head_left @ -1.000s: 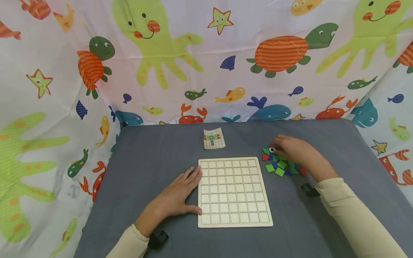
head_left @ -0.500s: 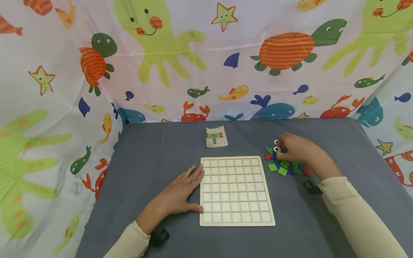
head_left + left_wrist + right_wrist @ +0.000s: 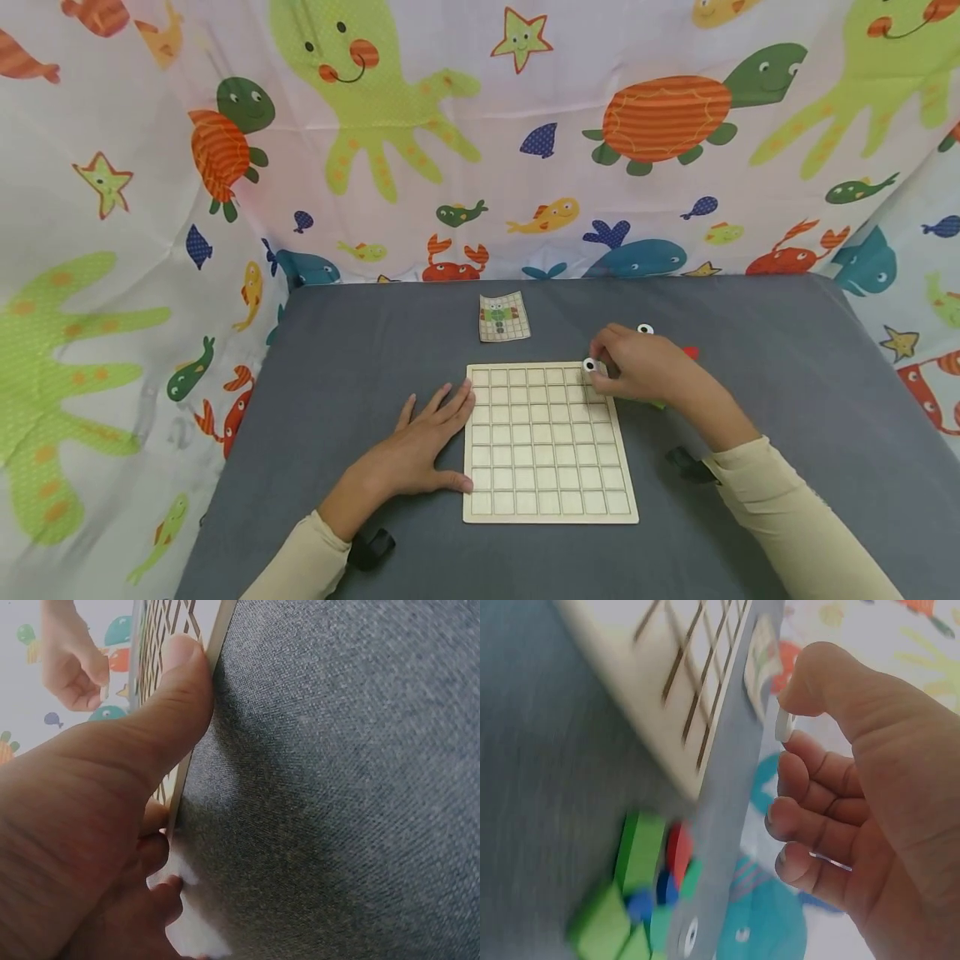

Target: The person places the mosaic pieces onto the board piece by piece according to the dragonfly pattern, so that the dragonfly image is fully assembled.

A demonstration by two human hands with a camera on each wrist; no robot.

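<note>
My left hand [image 3: 416, 454] lies at the left edge of a pale wooden grid board [image 3: 551, 450], fingers spread, thumb and fingertips on its rim. In the left wrist view, the thumb [image 3: 176, 697] presses on that rim. My right hand [image 3: 645, 367] is over the board's top right corner. Between thumb and fingers it pinches a white round eye piece [image 3: 589, 365] with a black pupil, seen nearly edge-on in the right wrist view. A second eye piece [image 3: 645, 329] lies behind the right hand, beside the pile of coloured pieces, which that hand mostly hides.
A small picture card [image 3: 504, 317] with a grid and a coloured figure lies behind the board. Green, blue and red pieces [image 3: 640, 851] sit on the grey cloth right of the board. A printed sea-animal curtain [image 3: 450, 125] encloses the table's back and sides.
My right hand has picked an eye piece from the pile and carried it left to the board's top right corner. My left hand has stayed at the board's left edge.
</note>
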